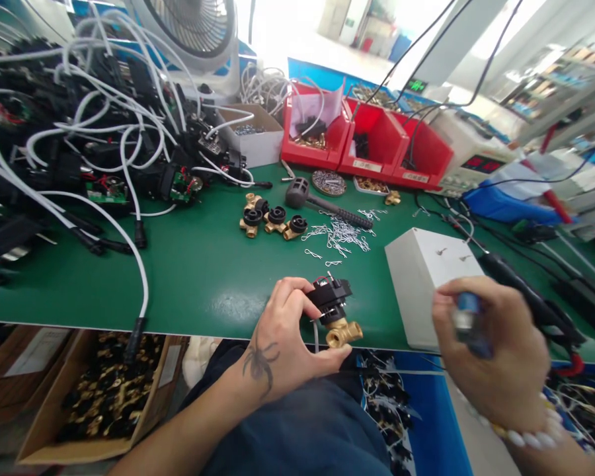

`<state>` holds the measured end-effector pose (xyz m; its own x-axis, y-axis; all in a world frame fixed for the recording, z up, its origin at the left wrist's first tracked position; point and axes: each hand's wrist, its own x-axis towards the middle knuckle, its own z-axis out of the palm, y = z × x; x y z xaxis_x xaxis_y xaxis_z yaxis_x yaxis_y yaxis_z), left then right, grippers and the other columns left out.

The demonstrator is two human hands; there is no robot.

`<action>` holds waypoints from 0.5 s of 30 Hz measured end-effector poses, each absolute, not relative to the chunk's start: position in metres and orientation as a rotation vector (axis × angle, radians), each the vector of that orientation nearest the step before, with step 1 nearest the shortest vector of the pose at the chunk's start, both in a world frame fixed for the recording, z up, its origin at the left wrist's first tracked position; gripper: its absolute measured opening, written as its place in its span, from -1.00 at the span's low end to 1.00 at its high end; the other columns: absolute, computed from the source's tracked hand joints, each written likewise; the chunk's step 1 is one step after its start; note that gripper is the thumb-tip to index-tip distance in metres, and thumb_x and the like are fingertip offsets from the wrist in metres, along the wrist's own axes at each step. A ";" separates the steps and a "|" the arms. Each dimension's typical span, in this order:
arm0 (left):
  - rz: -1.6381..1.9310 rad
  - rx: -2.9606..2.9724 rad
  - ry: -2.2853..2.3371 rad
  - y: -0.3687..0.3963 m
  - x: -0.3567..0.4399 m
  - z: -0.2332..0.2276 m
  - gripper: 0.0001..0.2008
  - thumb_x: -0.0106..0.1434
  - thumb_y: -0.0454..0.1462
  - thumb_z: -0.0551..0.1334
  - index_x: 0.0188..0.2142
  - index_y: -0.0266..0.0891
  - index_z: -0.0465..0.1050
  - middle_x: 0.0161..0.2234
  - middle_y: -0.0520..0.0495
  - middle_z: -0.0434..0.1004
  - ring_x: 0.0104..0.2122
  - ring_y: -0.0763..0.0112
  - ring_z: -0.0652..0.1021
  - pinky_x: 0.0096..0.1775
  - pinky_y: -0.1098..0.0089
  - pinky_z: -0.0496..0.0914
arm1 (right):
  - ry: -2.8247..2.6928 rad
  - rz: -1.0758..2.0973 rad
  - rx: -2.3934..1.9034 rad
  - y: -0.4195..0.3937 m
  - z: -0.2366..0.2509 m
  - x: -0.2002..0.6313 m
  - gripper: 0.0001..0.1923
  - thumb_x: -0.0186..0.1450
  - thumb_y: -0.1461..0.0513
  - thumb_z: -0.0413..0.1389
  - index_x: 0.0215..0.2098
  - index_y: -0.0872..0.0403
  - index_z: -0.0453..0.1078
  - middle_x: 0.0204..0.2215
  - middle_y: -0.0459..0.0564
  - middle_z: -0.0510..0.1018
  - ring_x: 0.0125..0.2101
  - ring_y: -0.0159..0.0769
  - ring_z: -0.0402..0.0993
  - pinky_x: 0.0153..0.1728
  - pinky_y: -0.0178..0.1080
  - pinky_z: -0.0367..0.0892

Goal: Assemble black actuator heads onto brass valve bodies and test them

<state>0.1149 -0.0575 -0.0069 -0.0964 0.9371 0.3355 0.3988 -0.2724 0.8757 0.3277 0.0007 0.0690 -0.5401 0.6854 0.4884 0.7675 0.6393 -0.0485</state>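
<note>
My left hand (290, 330) is closed around a brass valve with a black actuator (331, 301), thumb under the brass body (344, 332) and fingers on the black top. It is held tilted at the bench's front edge. To the right, my right hand (493, 344), smeared by motion, is wrapped around a blue-handled tool (469, 314) whose kind I cannot make out. That hand is in front of a white box (409, 284) with small toggle switches on top. Beyond the valve lie loose spring clips (344, 235), a dark mallet (327, 206) and several brass valve bodies (276, 220) with black caps.
Black housings with white cables (104, 152) crowd the left side. Red bins (377, 142), a fan (193, 33) and a power supply (471, 155) line the back. A black cabled tool (530, 297) lies right. Below the edge are a cardboard box (39, 436) and a blue crate (436, 423).
</note>
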 end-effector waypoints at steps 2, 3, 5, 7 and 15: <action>1.364 1.673 1.468 -0.057 0.115 -0.007 -0.59 -0.07 -0.29 0.47 -0.35 -0.18 0.26 -0.10 -0.17 0.41 -0.09 0.15 0.51 -0.10 0.12 0.49 | -2.664 -0.232 -1.111 0.001 0.067 0.328 -0.69 0.23 0.48 -0.10 -0.17 0.03 0.26 -0.46 -0.10 0.39 -0.57 -0.39 0.32 -0.55 -0.32 0.18; 1.363 1.675 1.472 -0.057 0.115 -0.007 -0.60 -0.08 -0.29 0.47 -0.35 -0.18 0.26 -0.10 -0.17 0.41 -0.09 0.15 0.51 -0.11 0.12 0.49 | -2.792 -0.240 -1.100 0.001 0.066 0.328 -0.66 0.20 0.49 -0.12 -0.17 0.05 0.28 -0.49 -0.10 0.37 -0.60 -0.38 0.29 -0.58 -0.31 0.14; 1.354 1.674 1.478 -0.057 0.115 -0.007 -0.60 -0.08 -0.30 0.47 -0.36 -0.19 0.27 -0.10 -0.18 0.41 -0.09 0.14 0.51 -0.11 0.12 0.49 | -2.810 -0.269 -1.116 0.002 0.069 0.327 -0.69 0.23 0.47 -0.12 -0.16 0.08 0.30 -0.47 -0.07 0.39 -0.58 -0.36 0.31 -0.57 -0.30 0.16; 1.351 1.674 1.474 -0.057 0.115 -0.008 -0.60 -0.09 -0.31 0.47 -0.36 -0.20 0.27 -0.10 -0.19 0.41 -0.10 0.15 0.51 -0.11 0.12 0.49 | -2.577 -0.245 -1.147 0.001 0.073 0.327 -0.79 0.32 0.40 -0.06 -0.13 0.07 0.29 -0.40 -0.06 0.42 -0.52 -0.37 0.34 -0.50 -0.32 0.24; 1.372 1.682 1.451 -0.056 0.116 -0.008 -0.60 -0.08 -0.31 0.47 -0.36 -0.20 0.26 -0.11 -0.18 0.41 -0.09 0.14 0.50 -0.09 0.10 0.47 | -2.820 -0.167 -1.120 -0.001 0.068 0.329 -0.63 0.21 0.50 -0.12 -0.13 0.07 0.30 -0.48 -0.10 0.39 -0.60 -0.38 0.33 -0.60 -0.32 0.16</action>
